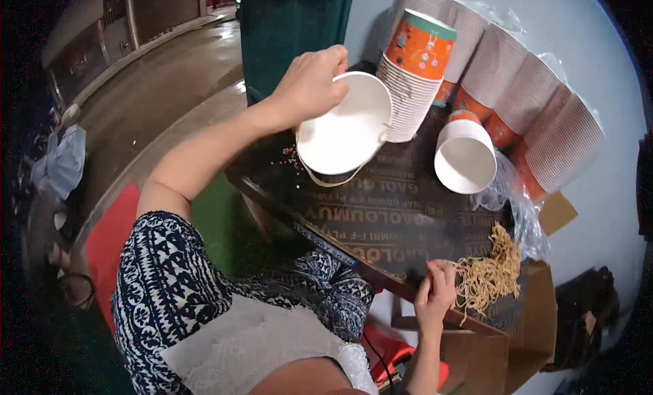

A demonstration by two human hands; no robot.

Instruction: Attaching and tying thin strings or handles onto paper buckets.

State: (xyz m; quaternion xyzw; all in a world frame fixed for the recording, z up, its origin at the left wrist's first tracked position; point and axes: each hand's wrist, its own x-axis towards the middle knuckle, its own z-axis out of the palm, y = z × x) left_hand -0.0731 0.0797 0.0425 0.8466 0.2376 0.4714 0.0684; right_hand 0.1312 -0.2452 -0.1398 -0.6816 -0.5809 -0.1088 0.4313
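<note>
Left hand (311,85) fingers clenched on rim of white paper bowl (345,133), tilted above dark table (381,211). Right hand (434,298) fingers curled on edge of noodle pile (486,276). Stacked cups (415,75) just beyond bowl.

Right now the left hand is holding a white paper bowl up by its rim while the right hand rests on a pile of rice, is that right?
Not quite: the head view shows the right hand on a pile of thin yellowish noodles, not rice. The left hand does hold the white paper bowl by its rim.
</note>
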